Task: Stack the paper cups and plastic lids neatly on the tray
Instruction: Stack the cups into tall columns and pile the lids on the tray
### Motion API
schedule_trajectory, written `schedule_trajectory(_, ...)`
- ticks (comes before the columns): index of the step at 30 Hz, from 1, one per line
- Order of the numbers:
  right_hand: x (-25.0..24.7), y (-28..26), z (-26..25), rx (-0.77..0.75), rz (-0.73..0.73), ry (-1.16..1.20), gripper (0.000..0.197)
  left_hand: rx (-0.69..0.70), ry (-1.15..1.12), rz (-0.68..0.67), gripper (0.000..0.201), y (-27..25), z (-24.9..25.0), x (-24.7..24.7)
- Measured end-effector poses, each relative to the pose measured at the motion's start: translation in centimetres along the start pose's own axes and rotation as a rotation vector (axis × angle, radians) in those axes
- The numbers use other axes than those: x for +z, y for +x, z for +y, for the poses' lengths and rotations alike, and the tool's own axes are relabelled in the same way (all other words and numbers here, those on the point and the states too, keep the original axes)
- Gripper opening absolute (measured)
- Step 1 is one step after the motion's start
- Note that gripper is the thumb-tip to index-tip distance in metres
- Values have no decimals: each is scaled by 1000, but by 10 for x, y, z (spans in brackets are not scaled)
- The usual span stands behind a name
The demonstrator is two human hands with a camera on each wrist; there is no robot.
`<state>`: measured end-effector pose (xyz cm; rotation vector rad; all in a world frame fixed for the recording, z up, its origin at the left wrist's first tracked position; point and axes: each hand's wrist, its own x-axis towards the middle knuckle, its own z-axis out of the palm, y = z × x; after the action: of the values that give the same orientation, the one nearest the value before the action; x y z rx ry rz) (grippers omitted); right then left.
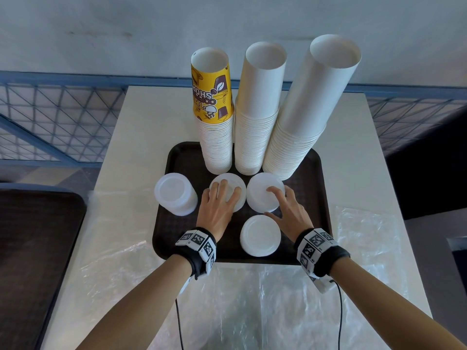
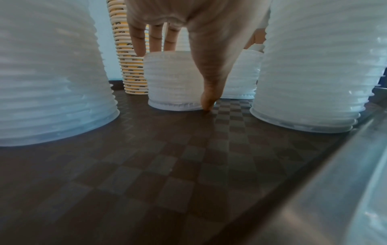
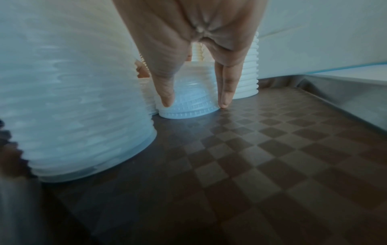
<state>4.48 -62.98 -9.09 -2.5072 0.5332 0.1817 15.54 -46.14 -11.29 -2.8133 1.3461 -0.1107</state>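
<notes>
Both my bare forearms reach forward, each wrist banded with a black strap of coded markers, my left hand spread with fingers draped downward and thumb pointing down, my right hand likewise splayed, thumb and fingers angled down.

Yellow printed top cup, white cup stacks, translucent white lids, dark brown checkered tray.

Head: high, looking down on tray | Wrists: low at tray level, facing forward, close | Shared: lid stacks
</notes>
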Motion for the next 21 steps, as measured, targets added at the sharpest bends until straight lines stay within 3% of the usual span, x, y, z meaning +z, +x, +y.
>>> schedule_trajectory(21,4,0,5,-53,45,-3,69,27,53,-13,86,-3,-2,0)
